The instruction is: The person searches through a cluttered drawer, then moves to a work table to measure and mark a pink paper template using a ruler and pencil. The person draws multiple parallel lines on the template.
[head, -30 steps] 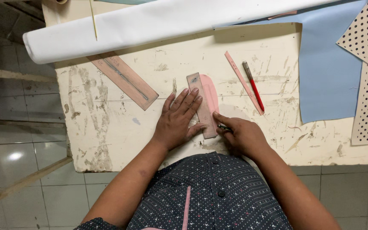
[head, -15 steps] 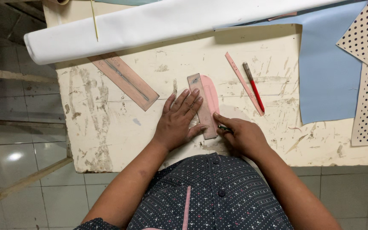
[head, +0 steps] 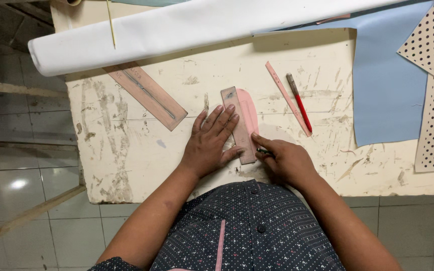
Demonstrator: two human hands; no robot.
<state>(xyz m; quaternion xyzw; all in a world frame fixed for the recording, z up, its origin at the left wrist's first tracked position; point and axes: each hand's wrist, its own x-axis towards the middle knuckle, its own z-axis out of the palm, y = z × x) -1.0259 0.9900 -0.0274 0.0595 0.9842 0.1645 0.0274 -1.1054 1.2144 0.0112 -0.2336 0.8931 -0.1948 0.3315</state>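
While the left hand lies flat, fingers spread, on one narrow template over one pink piece mid-table, the right hand closes its grip on one small dark tool; one red pen and two wooden strips lie nearby.

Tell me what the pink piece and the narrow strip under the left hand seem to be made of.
The rounded pink piece looks like thin matte leather or faux leather, lying flat with a smooth surface. The narrow brown rectangular strip looks like worn wood or board, rigid and straight-edged; I cannot tell which.
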